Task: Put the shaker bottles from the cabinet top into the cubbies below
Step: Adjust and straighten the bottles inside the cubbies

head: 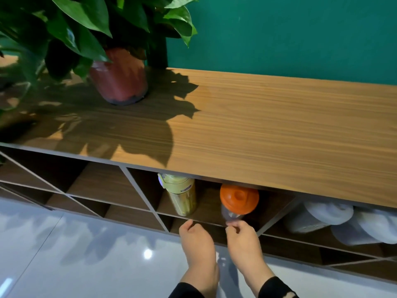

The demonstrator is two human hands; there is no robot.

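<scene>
A yellow-green shaker bottle point(184, 194) stands upright in a cubby under the wooden cabinet top point(268, 130). An orange-lidded clear shaker bottle point(239, 198) stands to its right in the same cubby. My right hand point(242, 237) is at the cubby's front edge, its fingertips pinched on the blurred clear base of the orange-lidded bottle. My left hand point(196, 237) hovers just below the yellow-green bottle with loosely curled fingers, holding nothing and not touching it. No bottles show on the cabinet top.
A potted plant in a red pot point(120, 78) stands on the left of the cabinet top, casting leaf shadows. Rolled white towels point(330, 214) fill the cubby to the right. Other cubbies point(101, 186) lie left and below. A glossy grey floor point(86, 254) is underneath.
</scene>
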